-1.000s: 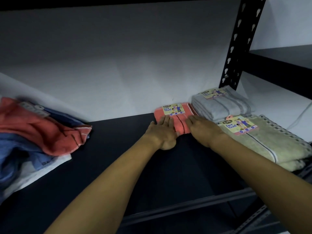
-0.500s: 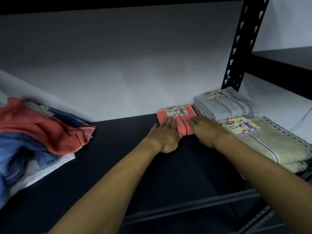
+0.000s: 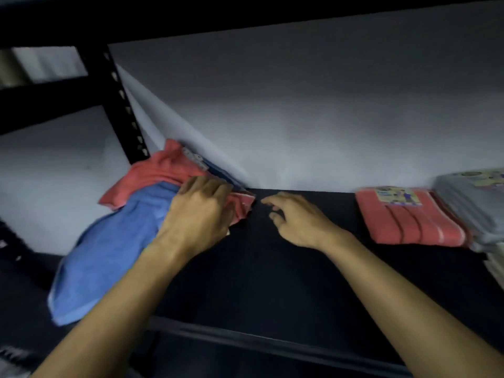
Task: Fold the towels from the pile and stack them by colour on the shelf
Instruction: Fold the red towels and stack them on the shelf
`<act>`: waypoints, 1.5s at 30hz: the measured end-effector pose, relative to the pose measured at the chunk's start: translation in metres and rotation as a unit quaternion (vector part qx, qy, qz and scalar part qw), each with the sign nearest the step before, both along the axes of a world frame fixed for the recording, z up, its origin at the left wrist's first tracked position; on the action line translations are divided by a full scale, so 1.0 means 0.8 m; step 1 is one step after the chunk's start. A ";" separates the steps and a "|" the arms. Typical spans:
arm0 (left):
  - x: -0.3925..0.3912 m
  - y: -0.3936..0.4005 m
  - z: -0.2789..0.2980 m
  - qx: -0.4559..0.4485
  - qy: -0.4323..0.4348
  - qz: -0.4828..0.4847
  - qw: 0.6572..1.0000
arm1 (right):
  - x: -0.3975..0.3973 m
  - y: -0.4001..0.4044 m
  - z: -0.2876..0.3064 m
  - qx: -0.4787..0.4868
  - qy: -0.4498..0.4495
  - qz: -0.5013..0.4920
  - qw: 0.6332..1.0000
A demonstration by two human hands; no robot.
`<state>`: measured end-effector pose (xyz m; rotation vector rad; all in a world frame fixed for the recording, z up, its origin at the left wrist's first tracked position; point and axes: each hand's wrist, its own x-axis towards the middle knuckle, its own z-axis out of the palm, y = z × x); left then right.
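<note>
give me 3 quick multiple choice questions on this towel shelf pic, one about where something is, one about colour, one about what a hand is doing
1. Where does the folded coral towel lie?
A. on the shelf board, at the right
B. on top of the pile
C. in the right hand

2. Which colours show in the unfolded pile?
A. green and yellow
B. coral and blue
C. black only

3. What is the left hand doing?
A. hanging free of everything
B. pressing the folded towel flat
C. gripping the coral towel of the pile

Answers:
1 A: the folded coral towel lies on the dark shelf beside the grey stack.
2 B: the pile shows coral over blue.
3 C: the left hand curls on the coral towel; the right hand holds nothing.
</note>
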<state>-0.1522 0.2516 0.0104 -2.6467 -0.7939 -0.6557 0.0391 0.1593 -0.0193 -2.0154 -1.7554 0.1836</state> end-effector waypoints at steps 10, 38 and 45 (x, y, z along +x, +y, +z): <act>-0.094 0.068 0.049 -0.032 0.020 0.177 0.983 | -0.103 0.167 0.003 0.123 0.160 -0.032 0.979; -0.001 0.158 0.117 -0.283 -0.223 0.147 0.921 | -0.087 0.118 0.006 0.196 0.040 0.031 0.979; 0.030 0.109 0.178 -0.163 -0.382 -0.037 0.909 | -0.041 0.111 0.072 0.199 0.506 -0.019 0.839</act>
